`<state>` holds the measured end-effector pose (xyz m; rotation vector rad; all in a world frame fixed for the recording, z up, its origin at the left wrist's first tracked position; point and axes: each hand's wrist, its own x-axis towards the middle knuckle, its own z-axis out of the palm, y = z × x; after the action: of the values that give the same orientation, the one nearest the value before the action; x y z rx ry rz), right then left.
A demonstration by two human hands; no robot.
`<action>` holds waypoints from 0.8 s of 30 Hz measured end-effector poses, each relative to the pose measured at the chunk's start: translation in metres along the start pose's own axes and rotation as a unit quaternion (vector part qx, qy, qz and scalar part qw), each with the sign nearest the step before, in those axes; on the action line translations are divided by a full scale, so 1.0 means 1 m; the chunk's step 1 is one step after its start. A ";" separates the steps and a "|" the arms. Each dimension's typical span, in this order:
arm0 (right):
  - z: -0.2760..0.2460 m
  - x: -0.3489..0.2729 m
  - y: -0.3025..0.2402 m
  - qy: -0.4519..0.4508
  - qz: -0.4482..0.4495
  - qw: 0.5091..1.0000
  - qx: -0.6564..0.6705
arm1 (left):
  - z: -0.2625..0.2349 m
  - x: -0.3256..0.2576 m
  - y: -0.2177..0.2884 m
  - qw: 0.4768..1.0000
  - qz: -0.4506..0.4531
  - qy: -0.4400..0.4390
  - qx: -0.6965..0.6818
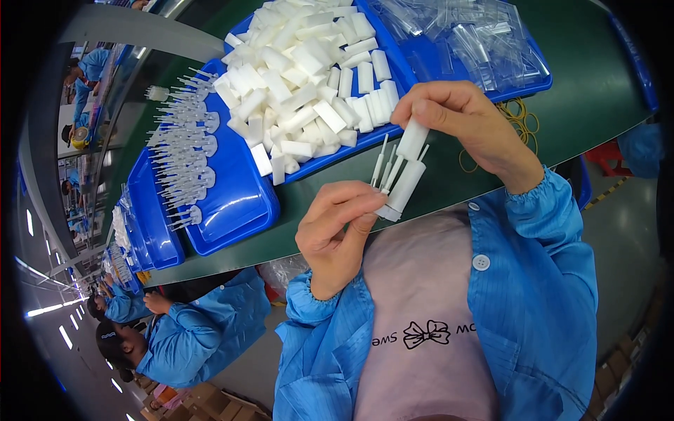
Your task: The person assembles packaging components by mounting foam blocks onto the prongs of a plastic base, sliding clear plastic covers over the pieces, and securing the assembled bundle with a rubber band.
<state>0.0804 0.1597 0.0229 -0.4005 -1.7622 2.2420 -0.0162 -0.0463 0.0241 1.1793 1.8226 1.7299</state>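
Note:
My left hand (338, 228) pinches the base of a white pronged plastic piece (390, 212), its thin rods pointing up and away from me. One white foam block (406, 186) stands on the base among the rods. Just above, my right hand (460, 125) grips a second white foam block (412, 140) between thumb and fingers. The lower end of this block is at the rod tips; whether a rod has entered it I cannot tell. My right fingers partly cover its top.
Ahead is a blue tray (330, 165) heaped with white foam blocks (302, 67). Left of it, more pronged pieces (186, 151) line another blue tray (239, 217). Clear plastic pieces (484, 49) fill a tray at far right, near yellow rubber bands (518, 121). A co-worker (186, 340) sits at left.

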 end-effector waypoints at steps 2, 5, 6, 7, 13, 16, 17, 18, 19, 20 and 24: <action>0.003 -0.002 0.001 -0.002 0.010 1.000 0.024 | -0.001 0.002 -0.001 0.999 0.024 -0.012 0.018; 0.011 -0.006 0.004 0.059 -0.027 0.996 0.058 | 0.000 0.003 -0.005 0.996 0.066 -0.012 0.050; 0.014 -0.008 0.005 0.049 -0.028 0.997 0.048 | 0.001 0.002 -0.006 0.994 0.085 -0.002 0.065; 0.018 -0.010 0.005 0.040 -0.029 0.998 0.039 | 0.004 0.001 -0.007 0.994 0.084 -0.002 0.065; 0.040 -0.025 0.011 0.052 -0.108 0.992 -0.028 | 0.020 0.004 0.005 0.992 -0.006 0.086 -0.088; 0.031 -0.022 0.000 0.005 -0.084 0.994 -0.069 | 0.004 0.002 -0.011 0.998 -0.041 -0.050 -0.029; 0.026 -0.017 -0.003 -0.038 -0.070 0.991 -0.108 | 0.004 0.000 -0.012 0.998 -0.041 -0.048 -0.028; 0.020 -0.009 -0.001 -0.038 -0.070 0.991 -0.109 | 0.007 -0.001 -0.012 0.995 -0.077 -0.031 -0.053; 0.011 0.002 0.002 0.021 -0.155 0.959 -0.237 | 0.009 -0.001 -0.011 0.991 -0.111 -0.014 -0.077; 0.004 0.012 0.006 0.079 -0.236 0.900 -0.357 | 0.009 -0.002 -0.012 0.988 -0.117 -0.001 -0.097; -0.013 0.041 0.026 0.114 -0.262 0.680 -0.675 | 0.007 0.001 -0.012 0.990 -0.108 0.017 -0.085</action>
<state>0.0465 0.1800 -0.0079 -0.2992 -2.5781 0.1758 -0.0153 -0.0394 0.0117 0.8558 1.7118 1.7491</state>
